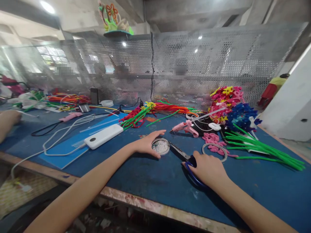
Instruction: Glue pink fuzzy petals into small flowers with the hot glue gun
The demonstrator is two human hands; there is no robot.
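Observation:
My left hand (147, 142) curls around a small round clear dish of white beads (160, 146), thumb and fingers touching its rim. My right hand (206, 167) rests on the blue handles of a pair of scissors (182, 154) that lie flat on the blue table (150, 176), blades pointing toward the dish. A pink glue gun (186, 127) lies just beyond the scissors.
A white power bank (103, 136) with a cable sits left of centre on a blue sheet. Green pipe-cleaner stems (262, 148) and finished pipe-cleaner flowers (230, 103) fill the right. A tape ring (215, 150) lies by my right hand. Another person's arm (7, 123) rests at far left.

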